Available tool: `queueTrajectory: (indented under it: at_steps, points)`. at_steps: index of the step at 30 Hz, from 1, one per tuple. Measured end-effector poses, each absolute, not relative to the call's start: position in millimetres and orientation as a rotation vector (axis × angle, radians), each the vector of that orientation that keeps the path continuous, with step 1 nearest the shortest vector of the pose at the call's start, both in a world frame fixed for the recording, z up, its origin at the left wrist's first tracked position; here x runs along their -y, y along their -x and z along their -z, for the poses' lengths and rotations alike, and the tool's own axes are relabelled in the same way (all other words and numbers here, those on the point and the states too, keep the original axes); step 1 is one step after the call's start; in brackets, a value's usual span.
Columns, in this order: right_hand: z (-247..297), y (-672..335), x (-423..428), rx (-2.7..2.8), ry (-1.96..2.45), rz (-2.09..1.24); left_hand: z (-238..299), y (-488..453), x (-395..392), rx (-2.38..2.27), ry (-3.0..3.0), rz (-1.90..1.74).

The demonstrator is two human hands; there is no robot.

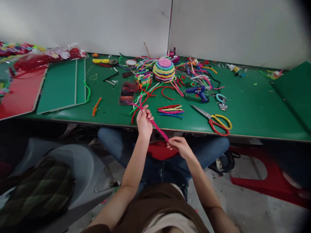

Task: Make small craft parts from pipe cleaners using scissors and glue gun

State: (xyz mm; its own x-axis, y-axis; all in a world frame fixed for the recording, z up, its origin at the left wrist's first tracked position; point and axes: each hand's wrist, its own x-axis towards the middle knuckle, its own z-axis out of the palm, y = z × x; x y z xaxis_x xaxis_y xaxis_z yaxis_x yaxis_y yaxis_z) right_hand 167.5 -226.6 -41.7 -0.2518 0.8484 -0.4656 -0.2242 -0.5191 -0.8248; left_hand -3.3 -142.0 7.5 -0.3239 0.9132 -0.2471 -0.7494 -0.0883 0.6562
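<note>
A pink pipe cleaner braid (159, 130) stretches between my two hands above the table's front edge. My left hand (145, 121) is closed around its upper part, where loose pink ends fork out toward the table. Lower and to the right, my right hand (178, 144) pinches the other end between thumb and fingers. Just beyond my hands lies a small bunch of red, yellow, pink and blue pipe cleaners (170, 110). Large scissors (213, 120) with one red and one yellow handle rest to the right. Behind stands a striped, rainbow-coloured dome (164, 70) of coiled pipe cleaners.
A blue glue gun (198, 93) lies right of centre, near light-blue pliers (220, 98). Loose pipe cleaners (196, 72) tangle around the dome. Green boards (59, 87) and a plastic bag (52, 60) are at left. Another green board (293, 94) sits at right.
</note>
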Motion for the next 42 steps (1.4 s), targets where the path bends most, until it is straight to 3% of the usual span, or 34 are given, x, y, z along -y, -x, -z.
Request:
queueTrajectory:
  at_steps: [13,42]
  points:
    - [40,-175,218,0.756,1.256,-2.089,-6,4,139,-0.843,-0.293,-1.744]
    - [23,-167,216,1.122,1.127,-2.178,-2,5,144,-0.706,-0.444,-1.715]
